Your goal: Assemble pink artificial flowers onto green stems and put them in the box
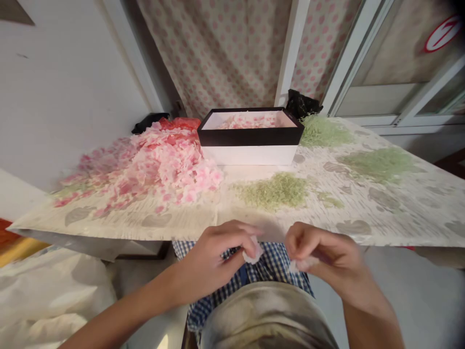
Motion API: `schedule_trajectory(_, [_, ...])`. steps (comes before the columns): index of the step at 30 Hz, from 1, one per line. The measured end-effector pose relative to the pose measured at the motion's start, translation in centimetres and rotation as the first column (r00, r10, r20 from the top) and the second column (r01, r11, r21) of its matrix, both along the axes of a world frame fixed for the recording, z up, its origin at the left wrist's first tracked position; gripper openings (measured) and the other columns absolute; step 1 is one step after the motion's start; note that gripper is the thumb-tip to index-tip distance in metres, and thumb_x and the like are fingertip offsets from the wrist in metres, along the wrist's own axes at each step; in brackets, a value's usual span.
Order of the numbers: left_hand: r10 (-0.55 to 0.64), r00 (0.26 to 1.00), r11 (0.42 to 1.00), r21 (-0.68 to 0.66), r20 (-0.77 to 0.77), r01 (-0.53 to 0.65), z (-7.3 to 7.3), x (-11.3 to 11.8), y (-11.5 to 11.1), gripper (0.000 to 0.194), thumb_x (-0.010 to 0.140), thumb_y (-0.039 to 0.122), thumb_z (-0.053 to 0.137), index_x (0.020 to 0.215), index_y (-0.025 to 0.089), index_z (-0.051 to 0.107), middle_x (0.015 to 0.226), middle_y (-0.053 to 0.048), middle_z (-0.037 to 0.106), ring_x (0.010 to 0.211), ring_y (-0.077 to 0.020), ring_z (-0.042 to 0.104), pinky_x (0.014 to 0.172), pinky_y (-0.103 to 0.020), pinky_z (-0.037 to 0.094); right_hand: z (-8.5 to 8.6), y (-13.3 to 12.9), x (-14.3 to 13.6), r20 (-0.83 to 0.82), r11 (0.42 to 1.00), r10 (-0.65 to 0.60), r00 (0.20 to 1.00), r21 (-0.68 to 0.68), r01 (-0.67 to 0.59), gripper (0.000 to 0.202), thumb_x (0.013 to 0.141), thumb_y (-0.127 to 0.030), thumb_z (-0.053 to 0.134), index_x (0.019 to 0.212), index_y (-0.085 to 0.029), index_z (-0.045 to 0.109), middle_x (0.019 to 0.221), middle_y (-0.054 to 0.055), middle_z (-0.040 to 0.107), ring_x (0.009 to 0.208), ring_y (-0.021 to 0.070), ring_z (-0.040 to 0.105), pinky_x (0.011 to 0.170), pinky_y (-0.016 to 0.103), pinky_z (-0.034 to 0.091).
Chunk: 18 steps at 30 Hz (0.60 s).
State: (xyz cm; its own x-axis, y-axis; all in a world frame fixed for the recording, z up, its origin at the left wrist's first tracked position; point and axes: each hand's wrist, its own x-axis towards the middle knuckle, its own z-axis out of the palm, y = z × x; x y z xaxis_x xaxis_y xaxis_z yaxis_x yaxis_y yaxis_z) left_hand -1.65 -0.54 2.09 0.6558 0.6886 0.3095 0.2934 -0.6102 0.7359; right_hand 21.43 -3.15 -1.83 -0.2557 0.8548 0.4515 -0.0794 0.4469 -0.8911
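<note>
Over my lap, just off the table's front edge, my left hand (227, 249) pinches a pale pink artificial flower (253, 250) between thumb and fingers. My right hand (319, 252) is closed on another pale petal piece (304, 264), partly hidden by the fingers and a little blurred. A gap separates the two hands. Beyond them on the table lies a loose heap of small green plastic stems (278, 190). To the left spreads a big pile of pink and white artificial flowers (163, 162).
A white box with a black rim (250, 137) holds more pink flowers at the back. More green stem heaps (381, 164) lie on the right of the patterned tablecloth (189, 224). A black plastic bag (303, 104) sits behind the box; a white sack (51, 291) stands lower left.
</note>
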Motion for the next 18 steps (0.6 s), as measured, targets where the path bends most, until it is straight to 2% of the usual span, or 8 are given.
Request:
schedule_trajectory(2, [-0.02,0.999,0.994,0.107,0.038,0.015,-0.1,-0.1,0.0,0.021,0.089,0.005,0.056,0.077,0.019,0.064,0.129,-0.005,0.061,0.119,-0.0167,0.059,0.098,-0.029,0.046,0.1,-0.2,-0.7,-0.018,0.996,0.086,0.996,-0.011,-0.086,0.008,0.083,-0.028,0.074,0.077,-0.024,0.071,0.095,0.004,0.062,0.088,0.0164,0.064,0.077,0.032,0.056])
schedule_trajectory(4, [-0.033,0.998,0.985,0.169,0.06,0.023,-0.2,-0.2,0.0,0.022,0.086,0.002,0.059,0.076,0.02,0.066,0.137,-0.005,0.052,0.123,-0.018,0.055,0.1,-0.03,0.045,-0.1,-0.3,-2.0,-0.04,0.996,0.086,0.995,-0.026,-0.087,0.007,0.081,-0.028,0.075,0.075,-0.026,0.074,0.112,0.005,0.06,0.104,0.0194,0.062,0.088,0.036,0.054])
schedule_trajectory(6, [-0.052,0.995,0.982,0.186,0.083,0.035,-0.4,-0.1,0.0,0.024,0.084,-0.001,0.059,0.076,0.021,0.066,0.127,-0.005,0.053,0.118,-0.0177,0.055,0.097,-0.029,0.046,-0.4,-0.3,-3.3,-0.106,0.997,0.062,0.992,-0.033,-0.066,0.007,0.081,-0.022,0.075,0.077,-0.027,0.074,0.112,0.003,0.062,0.103,0.0178,0.063,0.086,0.034,0.054])
schedule_trajectory(8, [-0.065,0.993,0.986,0.159,0.103,0.048,-0.4,0.0,0.0,0.024,0.084,0.0,0.059,0.076,0.021,0.066,0.112,-0.005,0.055,0.105,-0.0155,0.059,0.089,-0.027,0.049,-0.7,-0.3,-4.1,-0.147,0.999,0.034,0.988,-0.004,-0.035,0.013,0.081,-0.014,0.073,0.079,-0.027,0.073,0.096,0.001,0.065,0.089,0.0138,0.066,0.077,0.029,0.055])
schedule_trajectory(10, [-0.083,0.989,0.993,0.091,0.121,0.072,-0.3,0.1,-0.1,0.022,0.084,0.001,0.058,0.076,0.02,0.065,0.098,-0.004,0.057,0.09,-0.0126,0.061,0.08,-0.024,0.05,-0.8,-0.3,-4.4,-0.135,0.999,-0.008,0.991,0.047,0.015,0.017,0.082,-0.008,0.069,0.08,-0.025,0.072,0.084,-0.001,0.067,0.078,0.0117,0.066,0.069,0.025,0.054])
schedule_trajectory(12, [-0.095,0.985,0.994,-0.032,0.144,0.101,-0.1,0.2,-0.3,0.019,0.087,0.003,0.055,0.08,0.019,0.063,0.091,-0.003,0.059,0.084,-0.0123,0.061,0.076,-0.024,0.051,-0.7,-0.4,-4.3,-0.107,0.994,-0.06,0.992,0.089,0.069,0.017,0.082,-0.007,0.067,0.08,-0.023,0.07,0.081,0.0,0.068,0.073,0.0118,0.067,0.064,0.024,0.053])
schedule_trajectory(15, [-0.069,0.977,0.954,-0.273,0.203,0.124,0.0,0.1,-0.7,0.013,0.092,0.01,0.051,0.097,0.02,0.056,0.093,-0.004,0.059,0.088,-0.0143,0.061,0.079,-0.027,0.052,-0.7,-0.6,-4.1,-0.056,0.981,-0.119,0.991,0.145,0.126,0.018,0.081,-0.005,0.064,0.08,-0.022,0.067,0.081,0.001,0.068,0.072,0.0131,0.067,0.063,0.026,0.054])
schedule_trajectory(18, [-0.002,0.965,0.917,-0.385,0.26,0.106,-0.2,0.2,-0.9,0.012,0.093,0.013,0.053,0.101,0.021,0.052,0.094,-0.002,0.057,0.088,-0.0118,0.06,0.082,-0.025,0.052,-0.9,-0.7,-4.1,-0.011,0.975,-0.148,0.989,0.166,0.148,0.022,0.08,0.0,0.062,0.081,-0.022,0.066,0.085,0.001,0.068,0.076,0.0134,0.067,0.066,0.027,0.055])
